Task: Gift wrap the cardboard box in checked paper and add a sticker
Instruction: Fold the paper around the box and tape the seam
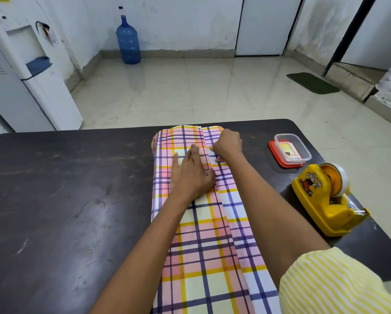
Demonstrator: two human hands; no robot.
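Now my left hand [191, 175] lies flat and open on the pink, yellow and purple checked paper [203, 234], while my right hand [227, 145] pinches clear tape at its seam.

A plain utility or office back room: tiled floor [190, 87], stained white walls [178, 21], a water dispenser [31, 71] and a spare blue water jug [128, 40].

Both bare forearms reach forward over the checked paper [203, 223]. The left hand [191, 175] lies flat, fingers extended, on its seam. The right hand [227, 145] is curled, fingertips pinched at the seam just beyond.
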